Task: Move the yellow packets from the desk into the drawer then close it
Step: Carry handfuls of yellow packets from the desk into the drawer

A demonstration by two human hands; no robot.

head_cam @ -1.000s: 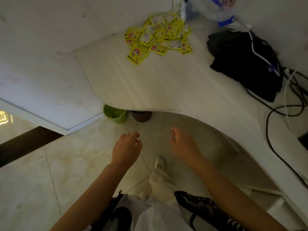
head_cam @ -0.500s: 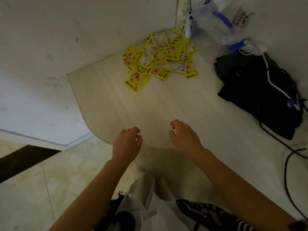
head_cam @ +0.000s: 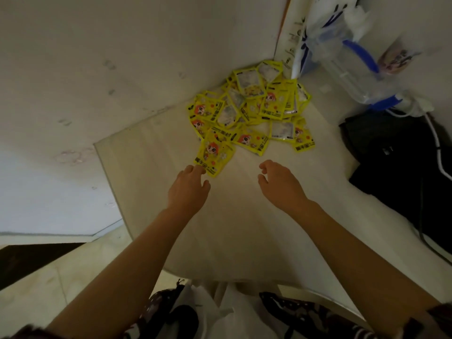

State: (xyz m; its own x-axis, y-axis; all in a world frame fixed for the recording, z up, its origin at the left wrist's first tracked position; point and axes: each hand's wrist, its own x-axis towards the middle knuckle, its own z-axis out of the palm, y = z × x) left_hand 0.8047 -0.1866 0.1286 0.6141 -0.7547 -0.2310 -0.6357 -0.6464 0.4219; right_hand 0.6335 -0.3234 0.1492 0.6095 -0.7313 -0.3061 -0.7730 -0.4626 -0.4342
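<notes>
A heap of yellow packets [head_cam: 252, 111] with cartoon prints lies in the far corner of the pale desk [head_cam: 159, 167], against the wall. My left hand [head_cam: 188, 189] hovers over the desk with its fingertips at the near edge of the closest packet [head_cam: 216, 154]; whether they touch it is unclear. My right hand [head_cam: 281, 184] is a little to the right, fingers curled and apart, short of the heap and holding nothing. No drawer shows in this view.
A black bag [head_cam: 401, 167] with a white cable [head_cam: 437, 148] lies on the desk at the right. A clear plastic container [head_cam: 347, 67] with blue parts stands in the back right corner. White walls close the desk's left and back. Tiled floor [head_cam: 49, 277] is below left.
Both hands have moved forward from the desk's front edge across its top to the heap. The view has closed in on the packets.
</notes>
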